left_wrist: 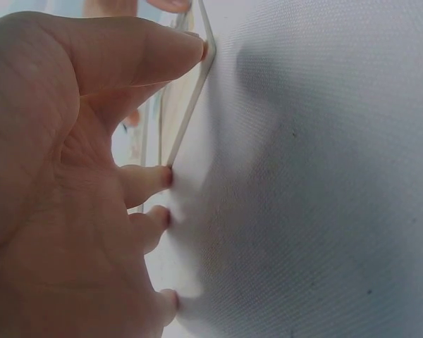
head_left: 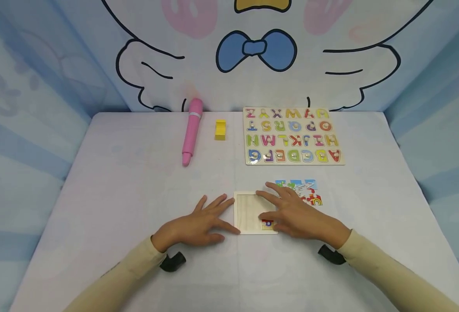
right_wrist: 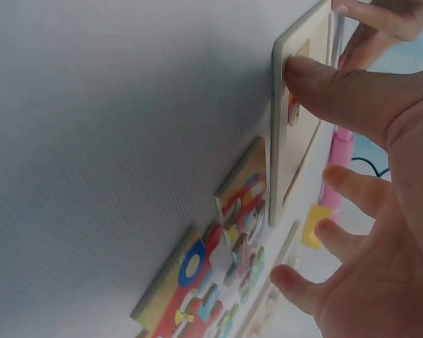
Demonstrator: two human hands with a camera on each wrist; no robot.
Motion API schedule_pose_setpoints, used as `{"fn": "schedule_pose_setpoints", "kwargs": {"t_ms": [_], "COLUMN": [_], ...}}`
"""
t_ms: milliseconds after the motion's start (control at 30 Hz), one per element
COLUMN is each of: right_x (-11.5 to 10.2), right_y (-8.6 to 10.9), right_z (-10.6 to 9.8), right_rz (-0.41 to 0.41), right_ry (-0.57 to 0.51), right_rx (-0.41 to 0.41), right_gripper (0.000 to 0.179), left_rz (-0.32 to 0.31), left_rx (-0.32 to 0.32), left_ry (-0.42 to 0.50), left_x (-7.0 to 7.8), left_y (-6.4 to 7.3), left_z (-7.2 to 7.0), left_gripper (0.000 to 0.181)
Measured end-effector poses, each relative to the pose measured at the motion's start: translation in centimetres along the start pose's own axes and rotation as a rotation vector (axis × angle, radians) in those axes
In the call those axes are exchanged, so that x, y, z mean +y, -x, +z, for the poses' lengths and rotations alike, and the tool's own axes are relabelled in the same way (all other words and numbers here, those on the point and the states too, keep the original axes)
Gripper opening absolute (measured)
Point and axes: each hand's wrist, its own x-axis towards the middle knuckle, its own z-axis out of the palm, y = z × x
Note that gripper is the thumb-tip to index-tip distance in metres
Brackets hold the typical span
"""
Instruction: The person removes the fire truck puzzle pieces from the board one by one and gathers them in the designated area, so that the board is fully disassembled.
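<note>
A shallow wooden puzzle tray [head_left: 247, 212] lies flat in front of me. My left hand [head_left: 200, 224] has its fingers spread, with the index fingertip and thumb touching the tray's left edge. One red, yellow and blue puzzle piece [head_left: 267, 225] sits in the tray's near right corner. Over that corner is my right hand [head_left: 301, 213], its index fingertip and thumb on either side of the piece. In the right wrist view the thumb [right_wrist: 331, 91] rests on the piece, while the other visible fingers stay extended. Beyond the right hand lie several colourful puzzle pieces [head_left: 314, 199], partly hidden by it.
An alphabet board [head_left: 293, 135] lies at the back right. To its left are a small yellow block [head_left: 220, 130] and a pink pen-shaped stick [head_left: 192, 132]. The white-covered table [head_left: 128, 173] meets a printed curtain [head_left: 253, 82] at its back edge.
</note>
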Motion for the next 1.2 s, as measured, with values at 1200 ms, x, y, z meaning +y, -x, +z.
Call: {"fn": "schedule_pose_setpoints", "kwargs": {"t_ms": [1200], "right_x": [3.2], "right_y": [7.7], "right_z": [-4.3], "right_rz": [0.427], "right_ry": [-0.188], "right_rx": [-0.127], "right_gripper": [0.025], "left_rz": [-0.007], "left_rx": [0.008], "left_ry": [-0.012], "left_x": [0.0], "left_y": [-0.1], "left_z": [0.2], "left_gripper": [0.038]}}
